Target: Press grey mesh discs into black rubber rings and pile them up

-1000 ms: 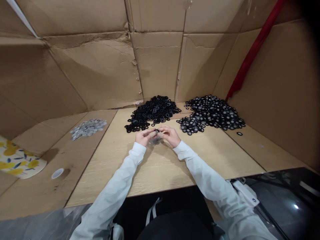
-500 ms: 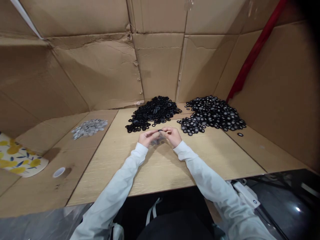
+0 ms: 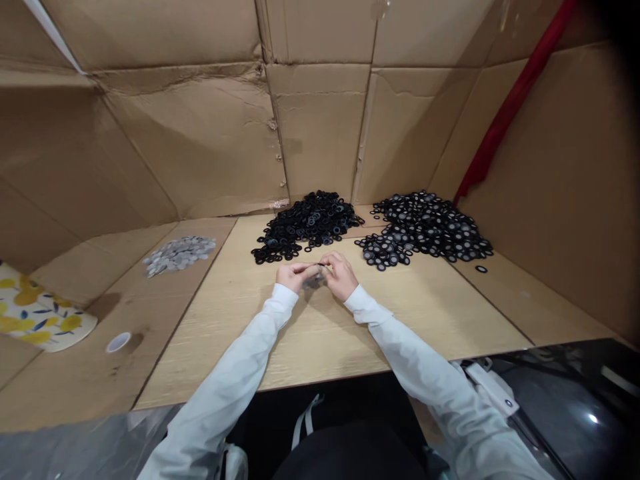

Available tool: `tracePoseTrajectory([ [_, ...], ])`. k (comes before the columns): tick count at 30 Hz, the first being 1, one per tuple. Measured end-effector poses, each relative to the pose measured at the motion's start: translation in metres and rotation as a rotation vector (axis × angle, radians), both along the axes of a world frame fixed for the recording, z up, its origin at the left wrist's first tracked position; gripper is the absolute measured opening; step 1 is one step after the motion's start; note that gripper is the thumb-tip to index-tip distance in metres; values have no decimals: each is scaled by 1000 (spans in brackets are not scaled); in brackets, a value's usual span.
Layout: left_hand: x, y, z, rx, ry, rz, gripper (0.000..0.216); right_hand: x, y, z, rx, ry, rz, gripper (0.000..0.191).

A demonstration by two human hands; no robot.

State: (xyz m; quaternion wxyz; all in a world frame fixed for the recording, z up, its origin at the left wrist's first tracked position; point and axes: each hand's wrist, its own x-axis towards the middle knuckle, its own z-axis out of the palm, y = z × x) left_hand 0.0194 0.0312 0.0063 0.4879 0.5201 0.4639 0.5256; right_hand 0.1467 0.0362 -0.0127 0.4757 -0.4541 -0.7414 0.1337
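Note:
Both hands meet over the middle of the wooden board. My left hand [image 3: 291, 275] is closed, its fingertips pinching one side of a small black ring [image 3: 321, 265]. From the other side my right hand [image 3: 342, 275] grips the same ring with thumb and fingers; the ring is mostly hidden by the fingers. Just below the fingertips lie a few greyish discs [image 3: 314, 283], partly covered by the hands. Beyond the hands is a heap of black rings [image 3: 315, 220]. To its right spreads a heap of black rings with grey centres [image 3: 425, 223].
Grey discs [image 3: 180, 254] form a flat pile at the left. A white tape roll [image 3: 119, 343] and a lemon-patterned cylinder [image 3: 45, 317] are on the cardboard farther left. Tall cardboard walls [image 3: 320, 133] enclose the back and sides. One ringed disc [image 3: 481, 269] lies alone at right.
My right hand has shifted slightly left, closer to my left hand, and its fingers have turned around the ring. The piles look unchanged.

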Motion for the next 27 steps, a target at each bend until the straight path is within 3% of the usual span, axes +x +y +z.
tracePoseTrajectory([
  [6, 0, -1, -7, 157, 130, 89, 23, 1, -1, 1, 27, -41, -84, 12],
  [13, -1, 4, -9, -17, -73, -91, 31, 1, -1, 0, -22, 15, -28, 8],
  [19, 6, 3, -11, -65, -154, 9, 28, 0, 0, -3, -37, -9, 16, 9],
  [27, 7, -1, -12, -80, -139, 11, 26, -3, -1, -7, -31, -124, -161, 9],
])
